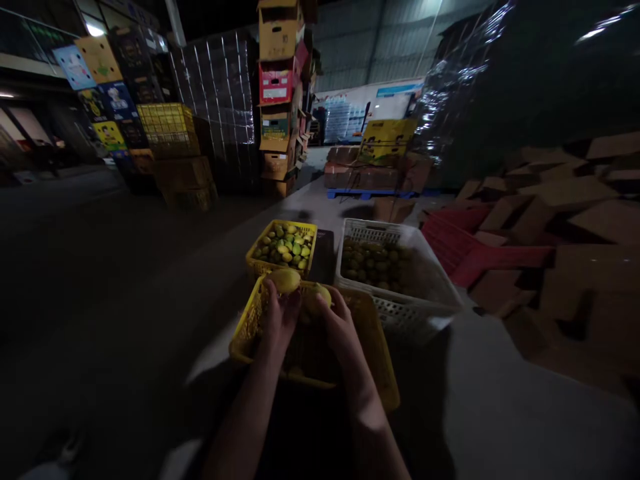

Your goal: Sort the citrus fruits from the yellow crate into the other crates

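Observation:
My left hand (281, 319) is closed around a yellow mango (284, 281), raised at the far rim of the near yellow crate (243, 327). Over the same crate, my right hand (338, 316) grips another yellow-green mango (317, 298) between thumb and fingers. The inside of this crate is in deep shadow, and how much fruit lies in it is hard to make out. Just beyond it stands a smaller-looking yellow crate (250, 259) heaped with yellow and green mangoes (285, 247). To the right, a white crate (440, 283) holds darker green fruit (375, 263).
A red crate (463, 247) and a heap of flattened cardboard (575, 220) lie on the right. Stacked cartons (277, 120) rise behind, beside a wrapped pallet load (220, 113). Farther back, boxes sit on a blue pallet (367, 194). Dark concrete floor (125, 320) extends left.

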The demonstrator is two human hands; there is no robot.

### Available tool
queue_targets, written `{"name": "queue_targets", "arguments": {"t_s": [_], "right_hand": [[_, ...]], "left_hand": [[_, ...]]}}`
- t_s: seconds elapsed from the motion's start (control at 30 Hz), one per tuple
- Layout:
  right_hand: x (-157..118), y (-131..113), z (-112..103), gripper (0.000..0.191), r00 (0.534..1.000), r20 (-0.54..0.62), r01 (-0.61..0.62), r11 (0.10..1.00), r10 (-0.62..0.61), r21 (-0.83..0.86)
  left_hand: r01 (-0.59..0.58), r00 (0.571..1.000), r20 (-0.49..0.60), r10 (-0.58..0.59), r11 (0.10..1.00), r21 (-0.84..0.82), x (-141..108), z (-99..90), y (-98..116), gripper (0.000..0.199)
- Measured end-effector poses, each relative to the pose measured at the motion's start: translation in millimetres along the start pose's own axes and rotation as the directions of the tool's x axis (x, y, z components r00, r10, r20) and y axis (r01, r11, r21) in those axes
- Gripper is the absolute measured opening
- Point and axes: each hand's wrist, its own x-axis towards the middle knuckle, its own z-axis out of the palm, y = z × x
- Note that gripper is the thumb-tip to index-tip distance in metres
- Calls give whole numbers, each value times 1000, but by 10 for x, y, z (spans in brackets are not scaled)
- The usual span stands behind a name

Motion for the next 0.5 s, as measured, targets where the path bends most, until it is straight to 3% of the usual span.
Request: {"name": "queue_targets", "arguments": {"t_s": [0.17,0.4,0.5], "right_hand": [[-32,-45,46,57,975,-98,187,973,-201,-135],[-55,-71,35,52,960,-104,246,962,-259,-119],[-71,-104,53,48,971,-87,217,975,-221,-53]], "left_hand": [[-59,997,62,55,995,76,-66,1,-82,15],[-113,982,168,82,976,187,-132,-27,-46,29],[-118,973,215,80,979,166,-113,-76,-11,29]]}}
